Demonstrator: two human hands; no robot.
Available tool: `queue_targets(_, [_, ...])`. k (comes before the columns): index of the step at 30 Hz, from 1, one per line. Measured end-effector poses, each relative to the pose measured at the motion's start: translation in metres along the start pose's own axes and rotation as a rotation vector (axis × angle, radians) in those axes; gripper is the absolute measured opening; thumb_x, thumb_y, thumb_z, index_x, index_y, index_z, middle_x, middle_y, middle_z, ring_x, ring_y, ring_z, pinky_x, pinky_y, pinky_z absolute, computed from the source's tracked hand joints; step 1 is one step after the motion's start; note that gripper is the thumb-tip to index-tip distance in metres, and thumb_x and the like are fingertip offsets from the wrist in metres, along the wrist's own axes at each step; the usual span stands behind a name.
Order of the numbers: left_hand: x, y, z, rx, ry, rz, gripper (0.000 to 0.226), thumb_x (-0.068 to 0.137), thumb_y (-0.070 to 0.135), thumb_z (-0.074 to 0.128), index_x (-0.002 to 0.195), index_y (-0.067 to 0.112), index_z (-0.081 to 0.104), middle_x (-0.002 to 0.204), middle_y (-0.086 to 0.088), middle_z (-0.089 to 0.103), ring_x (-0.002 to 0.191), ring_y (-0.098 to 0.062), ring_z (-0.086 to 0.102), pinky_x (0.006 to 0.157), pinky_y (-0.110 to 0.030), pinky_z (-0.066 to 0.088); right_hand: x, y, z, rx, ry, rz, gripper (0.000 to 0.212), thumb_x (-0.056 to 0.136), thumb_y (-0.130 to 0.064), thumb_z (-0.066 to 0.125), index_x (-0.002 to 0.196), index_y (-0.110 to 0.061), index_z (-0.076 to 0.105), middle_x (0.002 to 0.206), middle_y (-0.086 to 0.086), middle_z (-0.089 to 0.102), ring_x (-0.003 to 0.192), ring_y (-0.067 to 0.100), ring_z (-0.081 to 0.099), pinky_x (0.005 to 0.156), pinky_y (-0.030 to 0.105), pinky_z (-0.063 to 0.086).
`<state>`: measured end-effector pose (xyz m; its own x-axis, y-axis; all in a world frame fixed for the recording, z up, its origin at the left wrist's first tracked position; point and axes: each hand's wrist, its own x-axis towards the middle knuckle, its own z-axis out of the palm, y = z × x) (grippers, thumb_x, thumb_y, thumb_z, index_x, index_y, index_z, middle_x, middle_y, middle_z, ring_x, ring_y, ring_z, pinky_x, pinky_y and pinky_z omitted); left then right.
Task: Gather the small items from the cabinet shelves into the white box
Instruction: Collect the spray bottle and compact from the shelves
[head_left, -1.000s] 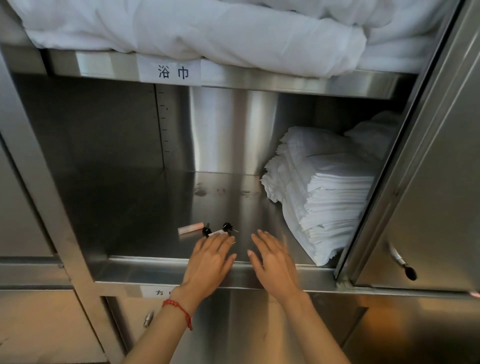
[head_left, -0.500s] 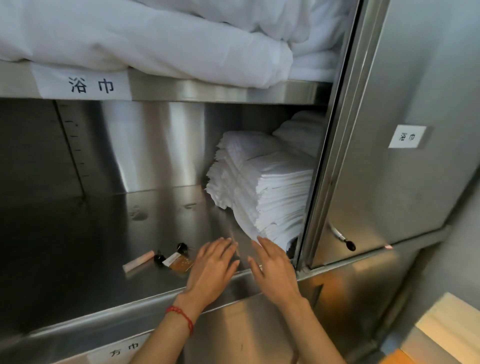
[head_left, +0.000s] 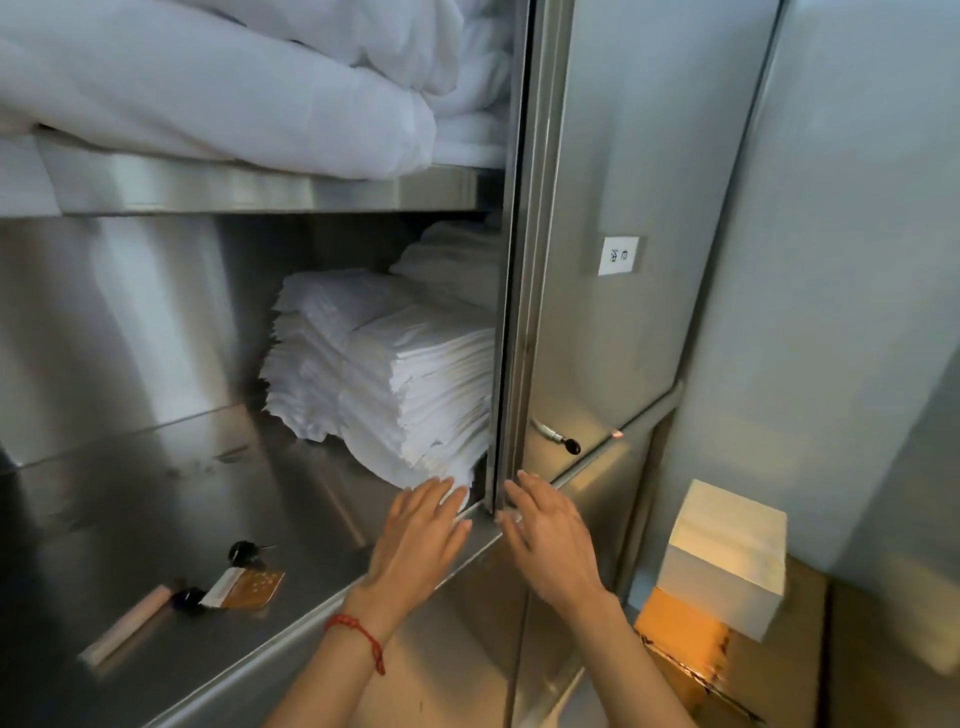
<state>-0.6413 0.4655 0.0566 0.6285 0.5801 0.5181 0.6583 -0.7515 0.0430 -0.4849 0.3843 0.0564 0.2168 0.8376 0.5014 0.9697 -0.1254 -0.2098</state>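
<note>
On the steel cabinet shelf (head_left: 156, 499) at lower left lie small items: a pale pink tube (head_left: 127, 631), two small black round pieces (head_left: 244, 552) (head_left: 188, 598), and a brown-and-white sachet (head_left: 244, 590). My left hand (head_left: 421, 540), with a red string at the wrist, hovers flat over the shelf's front edge, fingers apart and empty. My right hand (head_left: 550, 540) is beside it, in front of the door frame, also flat and empty. The white box (head_left: 727, 558) stands at lower right on a brown carton.
A stack of folded white cloths (head_left: 384, 374) fills the shelf's right end, just beyond my left fingertips. Bulky white linen (head_left: 208, 88) lies on the shelf above. The steel door (head_left: 613, 208) with a black-tipped handle (head_left: 558, 439) stands at the right.
The view has swung right, bringing the white box into sight. Both hands have shifted right along the shelf edge, away from the small items, still empty.
</note>
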Motion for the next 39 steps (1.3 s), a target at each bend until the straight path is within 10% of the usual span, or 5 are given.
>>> queue_targets(17, [0.051,0.107,0.026,-0.197,-0.1,0.322,0.049,0.086,0.043,0.035,0.109,0.017,0.069,0.107,0.0,0.068,0.1,-0.018,0.066,0.082,-0.038,0.054,-0.066,0.07,-0.082,-0.163,0.005,0.41,0.06,0.091,-0.043,0.026,0.138,-0.013,0.048,0.147,0.008,0.04,0.139,0.024,0.031,0.114,0.036,0.02])
queue_targets(22, [0.064,0.16,0.034,-0.25,-0.152,0.391,0.049,0.099,0.041,0.036,0.144,0.021,0.036,0.148,0.001,0.036,0.139,-0.016,0.029,0.113,-0.036,0.019,-0.091,0.105,-0.109,-0.238,0.005,0.495,0.048,0.102,-0.041,0.03,0.145,-0.021,0.034,0.154,0.001,0.026,0.144,0.017,0.017,0.116,0.03,0.01])
queue_targets(28, [0.08,0.212,0.042,-0.24,-0.014,0.515,0.038,0.074,0.043,0.057,0.099,0.019,0.073,0.097,0.003,0.072,0.09,-0.014,0.069,0.074,-0.034,0.055,-0.121,0.139,-0.134,-0.298,0.072,0.573,0.049,0.101,-0.043,0.03,0.146,-0.022,0.033,0.155,-0.001,0.025,0.144,0.015,0.017,0.116,0.029,0.008])
queue_targets(34, [0.081,0.267,0.052,-0.338,0.041,0.626,0.034,0.081,0.039,0.058,0.103,0.016,0.071,0.1,-0.002,0.071,0.092,-0.02,0.068,0.076,-0.038,0.055,-0.158,0.158,-0.162,-0.434,0.158,0.68,0.038,0.087,-0.039,0.047,0.103,-0.016,0.072,0.114,0.006,0.068,0.105,0.023,0.065,0.086,0.038,0.052])
queue_targets(39, [0.073,0.314,0.051,-0.441,0.098,0.736,0.036,0.081,0.041,0.053,0.1,0.016,0.072,0.098,-0.001,0.071,0.09,-0.018,0.069,0.071,-0.035,0.056,-0.196,0.176,-0.178,-0.524,0.189,0.81,0.034,0.08,-0.037,0.053,0.096,-0.015,0.074,0.105,0.008,0.071,0.098,0.026,0.068,0.078,0.041,0.054])
